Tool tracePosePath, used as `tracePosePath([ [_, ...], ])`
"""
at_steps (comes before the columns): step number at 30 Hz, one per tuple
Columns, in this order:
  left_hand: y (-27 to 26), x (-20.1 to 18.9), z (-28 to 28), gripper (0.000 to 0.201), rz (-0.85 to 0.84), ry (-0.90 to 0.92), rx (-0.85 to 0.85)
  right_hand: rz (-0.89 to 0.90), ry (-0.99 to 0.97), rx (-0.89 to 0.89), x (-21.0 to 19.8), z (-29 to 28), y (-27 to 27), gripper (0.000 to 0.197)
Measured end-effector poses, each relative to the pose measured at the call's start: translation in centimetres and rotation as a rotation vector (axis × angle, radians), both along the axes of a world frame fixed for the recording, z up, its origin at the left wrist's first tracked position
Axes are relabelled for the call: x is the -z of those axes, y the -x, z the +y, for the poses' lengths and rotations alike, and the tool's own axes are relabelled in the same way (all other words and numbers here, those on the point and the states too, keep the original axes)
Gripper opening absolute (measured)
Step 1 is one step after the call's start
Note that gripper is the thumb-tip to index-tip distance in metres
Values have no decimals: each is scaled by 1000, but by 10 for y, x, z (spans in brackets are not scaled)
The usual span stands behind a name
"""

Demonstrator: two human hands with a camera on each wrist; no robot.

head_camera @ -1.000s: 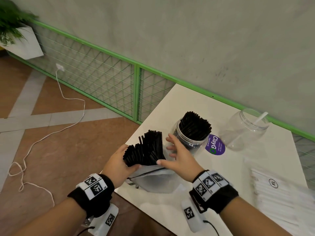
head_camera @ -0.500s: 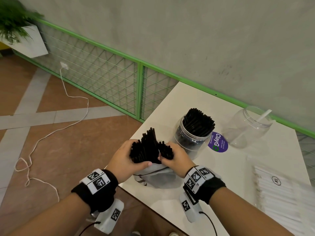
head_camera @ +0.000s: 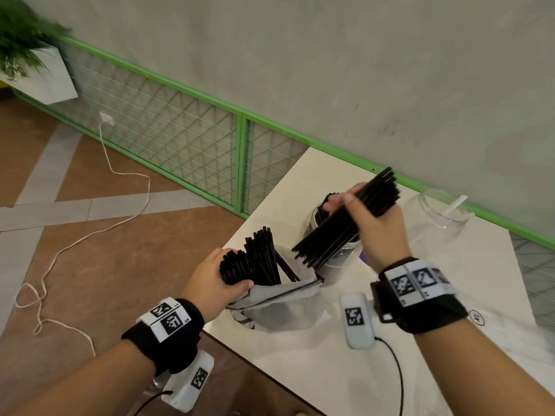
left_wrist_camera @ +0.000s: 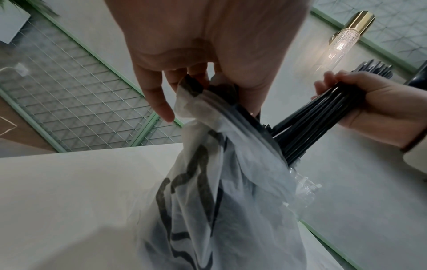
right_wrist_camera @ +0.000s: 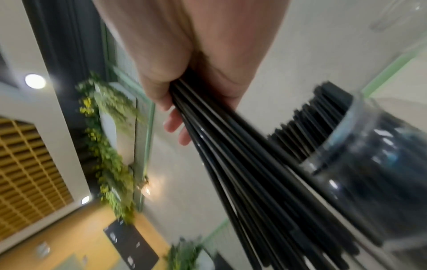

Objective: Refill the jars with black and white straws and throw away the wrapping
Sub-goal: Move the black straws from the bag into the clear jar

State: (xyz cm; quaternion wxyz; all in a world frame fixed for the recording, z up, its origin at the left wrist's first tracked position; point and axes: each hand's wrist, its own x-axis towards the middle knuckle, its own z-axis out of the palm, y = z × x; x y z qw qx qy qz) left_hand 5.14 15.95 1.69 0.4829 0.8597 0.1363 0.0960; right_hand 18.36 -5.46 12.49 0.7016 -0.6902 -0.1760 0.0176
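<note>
Right hand [head_camera: 381, 232] has its fingers wrapped around a bundle [head_camera: 345, 219] of black straws, held tilted right over the jar [head_camera: 336, 256] that's already stuffed with black straws, roughly mid-tabletop toward the left edge. The bundle's lower ends hang just above the mouth of the wrapping [head_camera: 282, 307], clear of it, and the wrist view shows the bundle [right_wrist_camera: 242, 164] running right alongside the jar [right_wrist_camera: 369, 173], but it's blurry so can't say if they touch. Left hand [head_camera: 210, 280] grips the leftover straws [head_camera: 255, 259] together with the top of the bag, at the tabletop's [head_camera: 330, 370] near-left corner; from the wrist cam you can see the fingers [left_wrist_camera: 159, 98] curled around the crumpled white plastic [left_wrist_camera: 208, 191]. Second jar [head_camera: 435, 217], clear, sits near the far edge with one white straw [head_camera: 455, 205] in it. There's a packet of white straws [head_camera: 510, 340] by the right edge, partly hidden by the right arm.
</note>
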Motion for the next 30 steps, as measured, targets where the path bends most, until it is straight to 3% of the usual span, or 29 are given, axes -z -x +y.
tracePosePath([
  [4, 1, -1, 0, 40, -8, 23, 6, -52, -177, 135, -26, -16, -20, 19],
  [6, 2, -3, -1, 39, -2, 23, 14, -54, -214, 190, -28, -21, -29, 14],
  [15, 4, -5, -1, 38, 14, 31, -3, 45, -176, 343, 10, -8, -52, 7],
  [19, 4, -5, -1, 37, 16, 39, -6, 127, -33, 265, 31, -3, -52, 26],
  [23, 4, -6, 0, 35, 27, 34, 4, 56, 24, 228, 33, -6, -57, 42],
  [27, 4, -5, 1, 32, 25, 30, 6, -74, 443, 229, 54, -13, -64, 59],
  [30, 3, -3, 2, 28, 29, 19, 8, -117, 616, 178, 68, -10, -59, 73],
])
